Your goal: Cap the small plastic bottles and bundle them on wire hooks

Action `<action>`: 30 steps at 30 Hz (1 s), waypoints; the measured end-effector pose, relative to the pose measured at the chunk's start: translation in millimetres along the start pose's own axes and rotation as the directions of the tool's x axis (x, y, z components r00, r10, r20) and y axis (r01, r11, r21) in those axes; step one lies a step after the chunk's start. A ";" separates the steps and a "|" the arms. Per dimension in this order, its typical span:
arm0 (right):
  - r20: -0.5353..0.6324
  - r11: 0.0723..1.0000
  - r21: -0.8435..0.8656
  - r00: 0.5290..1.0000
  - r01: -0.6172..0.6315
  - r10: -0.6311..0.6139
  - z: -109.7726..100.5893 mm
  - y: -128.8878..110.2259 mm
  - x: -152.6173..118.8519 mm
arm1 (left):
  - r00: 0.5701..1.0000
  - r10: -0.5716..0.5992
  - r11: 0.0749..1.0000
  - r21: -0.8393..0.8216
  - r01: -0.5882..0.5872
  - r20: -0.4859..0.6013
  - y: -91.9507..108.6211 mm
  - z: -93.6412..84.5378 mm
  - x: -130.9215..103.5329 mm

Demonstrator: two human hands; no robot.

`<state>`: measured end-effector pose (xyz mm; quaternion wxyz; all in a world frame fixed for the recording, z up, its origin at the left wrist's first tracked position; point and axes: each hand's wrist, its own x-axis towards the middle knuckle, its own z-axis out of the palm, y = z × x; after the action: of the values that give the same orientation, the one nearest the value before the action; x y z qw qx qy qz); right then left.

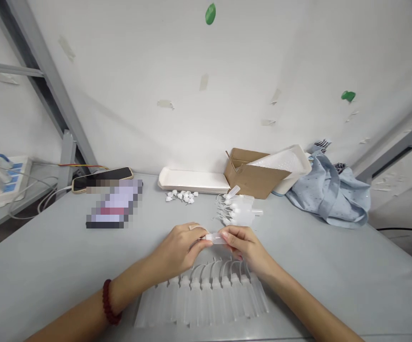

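Over the middle of the table, a small translucent plastic bottle [217, 238] lies sideways between my two hands. My left hand [186, 244] pinches its cap end, where a thin stem shows between the fingers. My right hand [243, 242] grips the body of the bottle from the other side. Just below my hands, a row of similar bottles [206, 301] with thin bent tubes lies side by side. Beyond my right hand is a pile of more capped bottles [237, 211]. Several loose white caps [182, 195] lie to the left of that pile.
A white tray [193, 180] and an open cardboard box [263, 178] stand against the wall. Blue fabric [329, 190] is heaped at right. At left lie a phone [102, 179] with a cable and a pixelated device [115, 204]. A power strip [2, 180] sits beside the grey table [334, 270].
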<state>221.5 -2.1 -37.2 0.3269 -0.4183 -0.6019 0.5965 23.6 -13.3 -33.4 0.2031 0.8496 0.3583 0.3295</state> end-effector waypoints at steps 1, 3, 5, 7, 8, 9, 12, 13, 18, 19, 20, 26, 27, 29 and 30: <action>0.003 1.000 0.020 1.000 -0.012 0.012 -0.1 1.0 0.6 | 0.999 0.041 0.999 0.016 -0.040 -0.018 -1.3 0.9 -0.4; 0.005 0.999 0.042 1.000 -0.020 0.020 0.4 2.2 1.3 | 0.997 0.063 0.998 0.012 -0.062 -0.041 -2.3 1.5 -0.5; -0.003 1.000 0.021 1.000 0.014 -0.014 1.8 2.1 1.0 | 0.999 -0.016 0.999 -0.040 0.015 -0.031 -1.6 0.0 0.6; -0.023 0.993 -0.070 0.995 0.098 -0.100 3.5 0.3 -0.4 | 0.990 -0.140 0.985 -0.104 0.140 0.005 -0.2 -3.0 2.4; -0.033 0.979 -0.141 0.987 0.149 -0.155 4.3 -0.9 -1.3 | 0.982 -0.189 0.974 -0.125 0.190 0.023 0.4 -4.5 3.3; -0.047 0.956 -0.217 0.976 0.196 -0.211 5.0 -2.1 -2.3 | 0.975 -0.220 0.965 -0.137 0.223 0.036 0.9 -5.8 4.1; -0.093 0.880 -0.389 0.938 0.274 -0.333 5.5 -3.7 -4.9 | 0.967 -0.249 0.956 -0.150 0.254 0.049 1.8 -7.3 5.2; -0.105 0.860 -0.421 0.926 0.288 -0.362 5.3 -3.3 -5.5 | 0.963 -0.264 0.949 -0.160 0.270 0.059 2.1 -7.2 5.2; -0.100 0.798 -0.491 0.888 0.349 -0.450 4.5 1.8 -7.3 | 0.946 -0.309 0.924 -0.208 0.322 0.096 4.2 -5.8 4.0; -0.097 0.797 -0.495 0.889 0.347 -0.447 4.6 2.3 -7.7 | 0.948 -0.304 0.925 -0.207 0.317 0.092 4.5 -5.6 3.8; -0.091 0.798 -0.498 0.895 0.340 -0.438 4.7 2.4 -8.1 | 0.950 -0.298 0.929 -0.203 0.310 0.090 4.6 -5.6 3.7; -0.027 0.837 -0.454 0.934 0.306 -0.356 7.1 -2.2 -10.5 | 0.978 -0.182 0.974 -0.119 0.194 0.104 2.6 -5.0 1.9; -0.034 0.851 -0.435 0.939 0.296 -0.344 7.5 -3.1 -10.7 | 0.984 -0.153 0.982 -0.097 0.162 0.092 2.1 -4.5 1.3; -0.051 0.883 -0.387 0.950 0.265 -0.307 7.9 -4.4 -10.9 | 0.996 -0.076 0.996 -0.046 0.079 0.050 0.8 -2.7 -0.3; -0.056 0.901 -0.356 0.957 0.246 -0.284 7.9 -4.8 -10.9 | 0.999 -0.028 0.999 -0.016 0.029 0.018 0.2 -1.5 -1.1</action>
<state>218.7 -15.0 -31.9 0.3583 -0.4144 -0.7301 0.4084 22.0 -14.1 -32.7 0.2176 0.8456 0.3660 0.3221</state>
